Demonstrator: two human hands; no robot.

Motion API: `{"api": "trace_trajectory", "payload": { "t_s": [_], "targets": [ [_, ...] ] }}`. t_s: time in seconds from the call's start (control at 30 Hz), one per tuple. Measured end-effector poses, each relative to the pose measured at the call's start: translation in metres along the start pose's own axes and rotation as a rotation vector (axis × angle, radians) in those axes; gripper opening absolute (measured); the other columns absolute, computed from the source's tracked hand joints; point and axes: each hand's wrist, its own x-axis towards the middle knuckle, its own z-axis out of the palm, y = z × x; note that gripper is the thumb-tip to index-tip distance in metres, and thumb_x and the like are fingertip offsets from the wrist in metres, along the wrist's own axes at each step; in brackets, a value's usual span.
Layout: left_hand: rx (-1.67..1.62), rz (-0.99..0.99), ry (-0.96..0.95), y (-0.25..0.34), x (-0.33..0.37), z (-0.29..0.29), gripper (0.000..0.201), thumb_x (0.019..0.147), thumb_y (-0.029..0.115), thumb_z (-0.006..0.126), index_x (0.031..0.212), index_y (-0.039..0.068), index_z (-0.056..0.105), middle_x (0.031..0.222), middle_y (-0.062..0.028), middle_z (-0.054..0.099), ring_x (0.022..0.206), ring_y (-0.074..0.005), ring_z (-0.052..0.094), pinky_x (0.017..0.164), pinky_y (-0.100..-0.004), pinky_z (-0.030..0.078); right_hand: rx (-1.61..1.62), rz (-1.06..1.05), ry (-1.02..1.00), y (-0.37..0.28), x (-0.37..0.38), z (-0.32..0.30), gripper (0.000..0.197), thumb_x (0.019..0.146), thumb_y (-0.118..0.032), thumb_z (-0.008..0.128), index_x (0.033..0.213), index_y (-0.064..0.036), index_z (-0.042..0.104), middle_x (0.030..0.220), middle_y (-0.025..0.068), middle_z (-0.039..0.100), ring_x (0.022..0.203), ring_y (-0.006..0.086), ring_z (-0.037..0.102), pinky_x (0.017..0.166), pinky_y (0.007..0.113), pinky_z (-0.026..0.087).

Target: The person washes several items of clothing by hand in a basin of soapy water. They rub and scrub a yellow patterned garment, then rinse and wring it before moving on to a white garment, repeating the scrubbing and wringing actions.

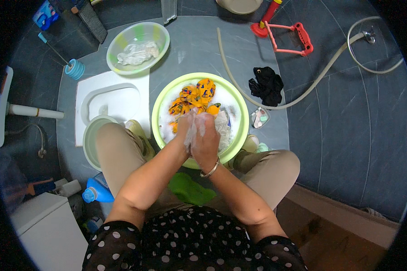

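A yellow-green tub (156,113) of sudsy water stands between my knees. In it lies a bunched orange garment (195,95) with a dark blue pattern. My left hand (186,126) and my right hand (205,137) are pressed together over the near side of the tub, both coated in lather. Closed fingers grip the orange garment, its folds coming out just beyond my knuckles. A pale grey-white cloth (223,131) sits in the suds beside my right hand. My fingertips are mostly hidden by the backs of my hands.
A pale green basin (163,47) holding white cloth is at the far left, beyond a squat toilet (82,106). Another green basin (91,151) stands by my left knee, near a blue bottle (97,192). Black cloth (267,86) and a hose (319,87) lie right.
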Motion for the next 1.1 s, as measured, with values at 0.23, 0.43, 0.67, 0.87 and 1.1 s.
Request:
{"api": "trace_trajectory", "payload": {
  "t_s": [0.23,0.43,0.67,0.87,1.1],
  "targets": [
    [-0.545,-0.274,0.033,0.037,-0.015,0.010,0.032,0.096,0.034,0.038,0.102,0.006,0.053,0.088,-0.0074,0.057,0.077,-0.0214,0.052,0.069,-0.0348,0.043,-0.034,0.184,0.177,0.094,0.061,-0.013,0.009,0.086,-0.010,0.052,0.090,-0.0017,0.051,0.078,0.0165,0.058,0.070,0.0307,0.058,0.065,0.038,0.047],
    [-1.293,-0.705,-0.115,0.111,-0.020,-0.028,0.056,0.094,0.052,0.033,0.134,0.013,0.037,0.131,-0.0089,0.046,0.114,-0.0268,0.047,0.099,-0.0382,0.037,-0.040,0.070,0.348,0.052,0.069,-0.033,0.006,0.088,-0.004,0.049,0.091,0.0002,0.048,0.086,0.0152,0.056,0.076,0.0268,0.053,0.073,0.036,0.044],
    [-1.143,-0.033,-0.058,0.061,-0.012,-0.007,0.038,0.087,0.035,0.057,0.108,0.003,0.050,0.096,-0.0106,0.053,0.087,-0.0240,0.053,0.072,-0.0368,0.042,0.033,-0.135,-0.098,-0.015,0.004,-0.010,0.012,0.088,-0.011,0.051,0.095,-0.0016,0.048,0.082,0.0137,0.056,0.077,0.0294,0.058,0.069,0.036,0.046],
    [-0.401,0.079,0.054,-0.010,0.012,0.028,0.023,0.089,0.023,0.053,0.097,0.001,0.054,0.082,-0.0088,0.056,0.076,-0.0221,0.057,0.060,-0.0350,0.048,-0.030,-0.299,-0.035,-0.013,0.008,0.002,0.010,0.086,-0.008,0.051,0.093,-0.0021,0.053,0.081,0.0144,0.057,0.077,0.0319,0.059,0.068,0.037,0.047],
    [-1.432,-0.665,0.191,0.097,-0.006,-0.015,0.020,0.093,0.018,0.042,0.097,0.004,0.056,0.092,-0.0116,0.060,0.084,-0.0224,0.059,0.072,-0.0355,0.051,-0.024,0.207,0.128,0.041,0.051,-0.002,0.013,0.088,-0.015,0.046,0.089,-0.0032,0.052,0.082,0.0165,0.059,0.073,0.0355,0.058,0.066,0.040,0.048]
  ]
}}
